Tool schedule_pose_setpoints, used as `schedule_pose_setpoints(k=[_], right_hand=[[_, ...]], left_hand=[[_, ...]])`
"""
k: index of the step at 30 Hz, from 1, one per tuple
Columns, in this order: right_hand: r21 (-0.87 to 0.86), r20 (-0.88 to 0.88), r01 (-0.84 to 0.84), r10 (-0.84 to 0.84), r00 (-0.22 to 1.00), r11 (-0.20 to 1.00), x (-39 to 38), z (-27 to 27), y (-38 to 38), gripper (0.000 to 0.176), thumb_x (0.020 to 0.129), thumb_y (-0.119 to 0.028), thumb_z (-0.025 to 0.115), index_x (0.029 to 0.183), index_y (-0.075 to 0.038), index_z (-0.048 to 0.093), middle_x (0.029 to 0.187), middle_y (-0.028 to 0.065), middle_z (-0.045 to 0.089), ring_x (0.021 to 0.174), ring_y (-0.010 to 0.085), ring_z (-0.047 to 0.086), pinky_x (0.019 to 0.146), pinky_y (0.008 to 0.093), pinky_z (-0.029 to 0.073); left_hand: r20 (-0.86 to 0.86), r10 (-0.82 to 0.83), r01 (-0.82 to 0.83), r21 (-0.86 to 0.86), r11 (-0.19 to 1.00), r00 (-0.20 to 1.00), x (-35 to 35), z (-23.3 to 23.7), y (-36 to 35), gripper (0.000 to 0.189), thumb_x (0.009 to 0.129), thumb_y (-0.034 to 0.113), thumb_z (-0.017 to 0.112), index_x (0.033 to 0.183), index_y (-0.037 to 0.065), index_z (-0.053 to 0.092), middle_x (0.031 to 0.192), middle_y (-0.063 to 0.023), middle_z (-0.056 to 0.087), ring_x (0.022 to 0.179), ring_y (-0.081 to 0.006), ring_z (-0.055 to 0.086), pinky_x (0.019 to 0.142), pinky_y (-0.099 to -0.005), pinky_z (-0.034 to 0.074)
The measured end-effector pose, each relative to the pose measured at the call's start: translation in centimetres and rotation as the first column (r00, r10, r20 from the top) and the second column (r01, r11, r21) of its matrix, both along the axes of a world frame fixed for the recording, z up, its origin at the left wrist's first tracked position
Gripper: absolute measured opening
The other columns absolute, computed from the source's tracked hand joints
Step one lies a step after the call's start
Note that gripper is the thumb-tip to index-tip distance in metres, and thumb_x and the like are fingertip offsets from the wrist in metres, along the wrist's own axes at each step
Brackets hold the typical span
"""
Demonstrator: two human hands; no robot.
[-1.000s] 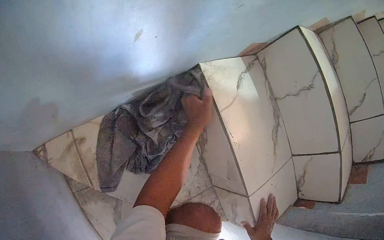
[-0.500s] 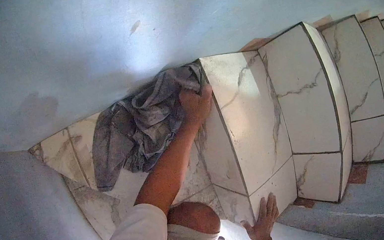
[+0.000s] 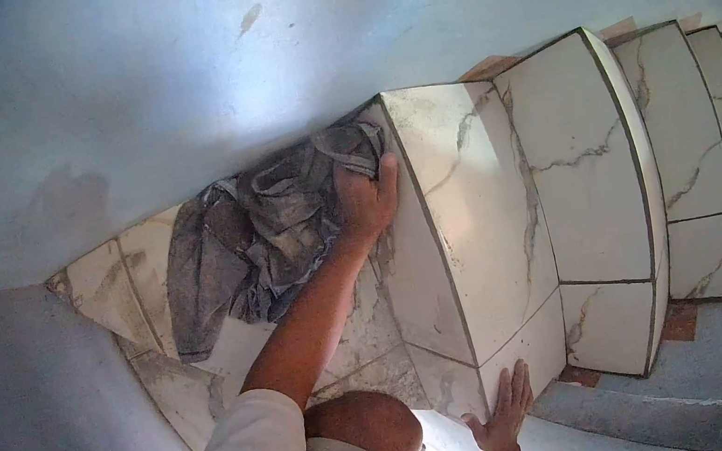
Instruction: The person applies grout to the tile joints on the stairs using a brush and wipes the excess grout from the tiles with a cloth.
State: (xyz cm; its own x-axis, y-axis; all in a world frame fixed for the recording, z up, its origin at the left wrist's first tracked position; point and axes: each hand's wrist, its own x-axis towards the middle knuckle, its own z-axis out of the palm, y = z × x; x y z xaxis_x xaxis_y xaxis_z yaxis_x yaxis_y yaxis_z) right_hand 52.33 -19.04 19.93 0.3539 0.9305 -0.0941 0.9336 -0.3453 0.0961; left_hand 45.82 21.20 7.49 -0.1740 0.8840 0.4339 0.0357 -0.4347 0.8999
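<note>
Cloth (image 3: 278, 210), grey, rumpled, lying on the lower tiled step (image 3: 247, 341) beside the wall (image 3: 169, 86); presumably soft, light, best gripped by a bunched fold. Left hand (image 3: 361, 199) upon it, finger closure hidden, cannot tell. Right hand (image 3: 503, 415), fingers apart, at the next step (image 3: 484, 225).

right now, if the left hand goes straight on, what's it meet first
The left hand would first meet the grey cloth; beyond it, probably the pale wall, though depth is unclear.
</note>
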Motion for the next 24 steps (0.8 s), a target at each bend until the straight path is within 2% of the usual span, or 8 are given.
schedule_pose_setpoints(k=[5, 11, 14, 16, 18, 21, 22, 24], right_hand=[[-0.02, 0.006, 0.008, -0.008, 1.0, 1.0, 0.2, 0.0, -0.3, 0.094, 0.079, -0.071, 0.043, 0.142, -0.006, 0.02, 0.145, 0.0282, 0.016, 0.132, 0.0458, 0.02, 0.1, 0.0593, 0.018], [0.053, -0.002, -0.012, 0.012, 1.0, 0.999, 0.7, -0.6, -0.5, 0.093, 0.077, -0.073, 0.044, 0.138, -0.005, 0.028, 0.141, 0.0313, 0.023, 0.128, 0.049, 0.026, 0.096, 0.0597, 0.023], [0.036, 0.015, -0.012, 0.012, 1.0, 0.999, 0.6, -0.3, -0.3, 0.096, 0.076, -0.074, 0.043, 0.14, -0.006, 0.025, 0.141, 0.0307, 0.022, 0.128, 0.0486, 0.026, 0.096, 0.0593, 0.023], [-0.003, 0.002, 0.014, -0.014, 1.0, 1.0, 0.2, 0.2, -0.1, 0.097, 0.075, -0.076, 0.042, 0.141, -0.006, 0.023, 0.142, 0.0305, 0.021, 0.129, 0.0481, 0.025, 0.097, 0.0594, 0.022], [-0.015, 0.004, 0.002, -0.002, 1.0, 1.0, 0.3, 0.5, 0.1, 0.099, 0.074, -0.077, 0.042, 0.142, -0.007, 0.021, 0.142, 0.0303, 0.02, 0.129, 0.0475, 0.024, 0.097, 0.0595, 0.022], [0.009, -0.029, -0.028, 0.028, 0.999, 1.0, 0.8, 0.0, -0.1, 0.102, 0.073, -0.08, 0.037, 0.143, -0.008, 0.019, 0.145, 0.0296, 0.012, 0.133, 0.0461, 0.017, 0.099, 0.0605, 0.017], [0.02, -0.032, -0.048, 0.049, 0.998, 0.999, 0.9, 0.0, -0.2, 0.102, 0.073, -0.08, 0.037, 0.143, -0.008, 0.019, 0.145, 0.0296, 0.012, 0.133, 0.0461, 0.017, 0.099, 0.0605, 0.017], [0.009, -0.056, -0.043, 0.044, 0.997, 0.999, 0.9, 0.2, -0.3, 0.102, 0.073, -0.08, 0.037, 0.143, -0.008, 0.018, 0.145, 0.0294, 0.011, 0.133, 0.0463, 0.016, 0.099, 0.0608, 0.017]], left_hand=[[0.221, -0.16, 0.215, -0.255, 0.943, 0.962, 0.0, 2.7, 1.2, 0.056, 0.091, 0.038, 0.049, 0.124, -0.007, 0.042, 0.127, -0.0255, 0.044, 0.118, -0.0387, 0.043, 0.101, -0.044, 0.029], [0.015, -0.123, 0.122, 0.05, 0.991, 0.992, 1.1, -0.4, 0.3, 0.053, 0.094, 0.038, 0.042, 0.122, -0.007, 0.041, 0.122, -0.0249, 0.044, 0.118, -0.0359, 0.04, 0.101, -0.0437, 0.028], [-0.226, -0.403, 0.371, -0.175, 0.912, 0.887, 1.3, -2.5, -0.3, 0.039, 0.089, 0.035, 0.046, 0.086, -0.004, 0.053, 0.084, -0.0182, 0.054, 0.083, -0.0318, 0.049, 0.076, -0.0479, 0.035], [-0.023, -0.23, 0.23, -0.02, 0.973, 0.973, 2.2, -3.7, -1.5, 0.03, 0.088, 0.026, 0.046, 0.074, 0.0, 0.052, 0.077, -0.0154, 0.053, 0.075, -0.0293, 0.048, 0.069, -0.0475, 0.033], [-0.234, -0.52, 0.425, -0.356, 0.832, 0.822, 3.0, -7.0, -6.7, 0.025, 0.082, 0.026, 0.05, 0.081, 0.001, 0.053, 0.084, -0.0167, 0.054, 0.083, -0.0329, 0.049, 0.079, -0.0504, 0.03], [-0.69, -0.708, 0.696, -0.436, 0.571, 0.148, 4.6, -16.1, -24.8, 0.069, 0.076, 0.056, 0.055, 0.114, -0.001, 0.054, 0.109, -0.0242, 0.057, 0.109, -0.0403, 0.048, 0.102, -0.0594, 0.016], [-0.715, -0.512, 0.695, -0.052, 0.718, 0.476, 1.1, -11.3, -26.6, 0.096, 0.065, 0.07, 0.058, 0.129, 0.0, 0.043, 0.126, -0.0221, 0.049, 0.118, -0.0436, 0.041, 0.103, -0.0602, 0.015], [-0.212, -0.952, 0.956, -0.146, 0.254, 0.221, -1.7, -9.1, -28.8, 0.086, 0.078, 0.063, 0.053, 0.135, 0.002, 0.036, 0.135, -0.0164, 0.041, 0.124, -0.0365, 0.036, 0.106, -0.0514, 0.02]])
